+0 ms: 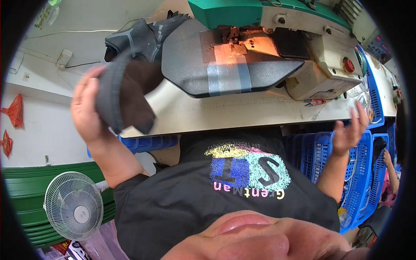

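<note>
In our partly closed left hand (86, 104) we grip a black, flexible, curved piece with a ridged rim and dark brown inner face (136, 91), blurred. We find it at the left end of a black, grained, round-ended platform (186, 52) banded with translucent tape (227, 80); contact cannot be told. Our right hand (349, 132) is open, fingers apart, nothing visible in it. Behind the piece lie seamed black pieces (138, 39). A cream-and-green sewing machine (320, 80) adjoins the platform; red-handled snips (314, 102) lie beside it on the white tabletop (255, 112). The piece hides part of that tabletop from us
</note>
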{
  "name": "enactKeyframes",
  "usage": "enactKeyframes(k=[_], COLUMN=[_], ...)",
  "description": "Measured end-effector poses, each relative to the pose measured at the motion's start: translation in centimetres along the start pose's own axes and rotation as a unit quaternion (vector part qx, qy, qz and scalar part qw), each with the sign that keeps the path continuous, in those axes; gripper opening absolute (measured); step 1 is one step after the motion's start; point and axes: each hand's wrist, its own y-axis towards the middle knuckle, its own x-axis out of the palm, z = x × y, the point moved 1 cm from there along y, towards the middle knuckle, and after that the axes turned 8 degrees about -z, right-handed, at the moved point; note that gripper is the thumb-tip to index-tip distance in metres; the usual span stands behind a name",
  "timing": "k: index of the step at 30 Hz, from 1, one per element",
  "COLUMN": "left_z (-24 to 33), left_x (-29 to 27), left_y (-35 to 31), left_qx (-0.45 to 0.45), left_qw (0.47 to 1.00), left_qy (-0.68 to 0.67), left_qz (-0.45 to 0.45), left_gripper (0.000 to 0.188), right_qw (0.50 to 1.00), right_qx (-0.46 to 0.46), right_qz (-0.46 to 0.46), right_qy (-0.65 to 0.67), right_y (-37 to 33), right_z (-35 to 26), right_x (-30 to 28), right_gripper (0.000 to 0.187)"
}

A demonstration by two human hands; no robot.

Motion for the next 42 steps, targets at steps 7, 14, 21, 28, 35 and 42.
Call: enactKeyframes(k=[7, 14, 21, 28, 35, 42], left_z=[-4.3, -4.8, -2.6, -3.2, -3.7, -4.8], left_x=[11.7, 12.2, 12.2, 15.1, 15.0, 16.3], left_y=[-1.3, 1.3, 2.3, 1.7, 3.2, 2.2], left_qx=[0.066, 0.191, 0.132, 0.176, 0.164, 0.192], left_qw=[0.832, 0.801, 0.794, 0.795, 0.843, 0.821], left_qy=[0.544, 0.528, 0.469, 0.46, 0.399, 0.485], left_qz=[-0.086, -0.208, -0.363, -0.354, -0.32, -0.234], left_gripper=[0.019, 0.025, 0.034, 0.037, 0.034, 0.035], right_qw=[0.956, 0.97, 0.969, 0.99, 0.983, 0.97], right_qx=[-0.264, -0.189, -0.068, -0.115, -0.118, -0.062], right_qz=[0.004, 0.013, -0.029, 0.013, -0.006, -0.073], right_qy=[0.13, 0.152, 0.236, 0.082, 0.141, 0.224], right_y=[7.9, 8.8, 9.3, 7.6, 9.2, 9.8], right_z=[-16.7, -19.2, -14.7, -12.9, -11.3, -9.6], right_x=[12.9, 15.8, 12.1, 11.2, 10.5, 10.1], right_gripper=[0.042, 0.034, 0.035, 0.038, 0.034, 0.031])
